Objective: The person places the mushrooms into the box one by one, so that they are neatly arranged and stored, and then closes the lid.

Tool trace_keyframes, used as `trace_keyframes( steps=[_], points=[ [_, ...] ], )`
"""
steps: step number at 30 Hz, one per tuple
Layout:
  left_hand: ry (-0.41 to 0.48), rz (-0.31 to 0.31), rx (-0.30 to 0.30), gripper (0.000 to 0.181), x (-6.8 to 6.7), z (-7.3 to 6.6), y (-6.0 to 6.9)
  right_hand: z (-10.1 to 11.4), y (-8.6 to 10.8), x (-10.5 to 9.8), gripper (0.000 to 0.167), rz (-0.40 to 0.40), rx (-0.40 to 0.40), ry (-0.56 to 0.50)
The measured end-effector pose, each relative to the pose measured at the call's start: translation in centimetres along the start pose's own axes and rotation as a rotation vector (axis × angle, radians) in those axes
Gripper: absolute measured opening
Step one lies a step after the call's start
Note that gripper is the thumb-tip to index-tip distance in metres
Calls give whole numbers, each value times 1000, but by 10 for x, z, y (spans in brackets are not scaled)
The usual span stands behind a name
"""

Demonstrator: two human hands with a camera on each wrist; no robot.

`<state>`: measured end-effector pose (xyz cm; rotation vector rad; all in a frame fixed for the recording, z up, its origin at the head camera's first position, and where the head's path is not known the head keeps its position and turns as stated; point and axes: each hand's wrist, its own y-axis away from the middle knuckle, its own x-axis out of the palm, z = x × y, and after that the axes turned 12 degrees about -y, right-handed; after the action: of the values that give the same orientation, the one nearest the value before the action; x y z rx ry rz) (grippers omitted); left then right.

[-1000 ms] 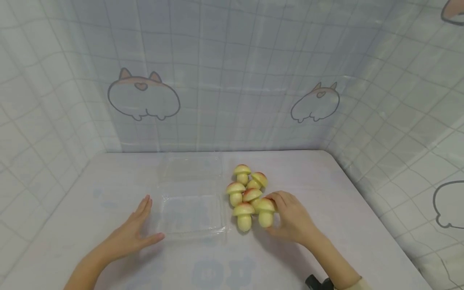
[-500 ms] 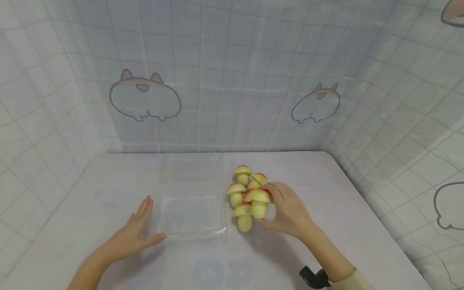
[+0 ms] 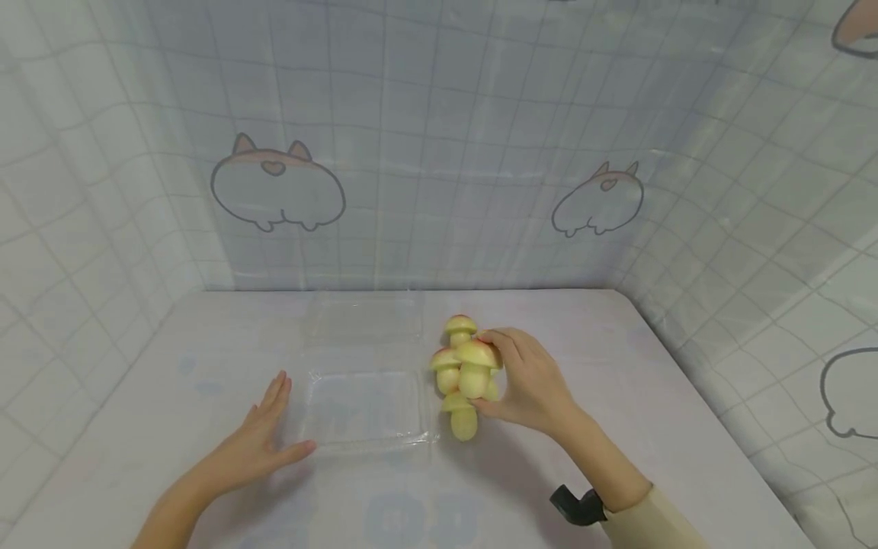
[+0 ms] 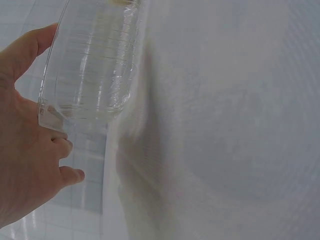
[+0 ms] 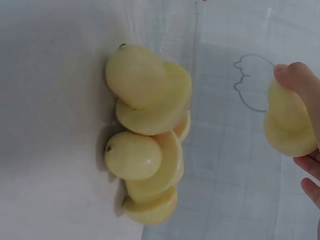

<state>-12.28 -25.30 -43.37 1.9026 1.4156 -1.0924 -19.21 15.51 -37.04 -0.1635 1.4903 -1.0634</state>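
Observation:
My right hand [image 3: 530, 381] grips a toy-like mushroom [image 3: 474, 375] with pale yellow stem and reddish-topped cap, thumb below and fingers on the cap. In the right wrist view this mushroom [image 5: 287, 112] is held up off the table. Several similar mushrooms, such as the front one [image 3: 463, 422], stand clustered beneath and beside it; some are partly hidden. To their left lies a clear plastic box [image 3: 363, 442], its lid [image 3: 363, 319] folded open toward the back. Beside the box's left side is my left hand [image 3: 250, 450], fingers extended and thumb spread; whether it touches the box I cannot tell.
The white table [image 3: 617, 473] carries faint blue print. A grid-patterned curtain [image 3: 446, 152] with animal drawings encloses its back and sides. A black device [image 3: 576, 505] sits at my right wrist.
My right hand has lifted the mushroom from the front right of the cluster and carried it left and up over the others. The left hand has stayed nearly still.

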Motion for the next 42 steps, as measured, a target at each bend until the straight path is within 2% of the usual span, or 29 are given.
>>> trace_keyframes(
  steps=[7, 15, 21, 31, 42],
  points=[
    [-16, -21, -21, 107, 3, -2, 2, 4, -18, 7, 84, 1, 15, -31],
    [-16, -42, -38, 109, 8, -4, 2, 3, -33, 14, 87, -1, -62, -50],
    [-27, -49, -45, 110, 9, -6, 3, 6, -42, 19, 85, 9, -87, -66],
    [-123, -63, -58, 110, 7, -9, 3, 9, -65, 25, 85, 20, -156, -73],
    [-226, -77, -78, 113, 8, -13, 3, 13, -84, 39, 83, 82, -139, -133]
  ],
)
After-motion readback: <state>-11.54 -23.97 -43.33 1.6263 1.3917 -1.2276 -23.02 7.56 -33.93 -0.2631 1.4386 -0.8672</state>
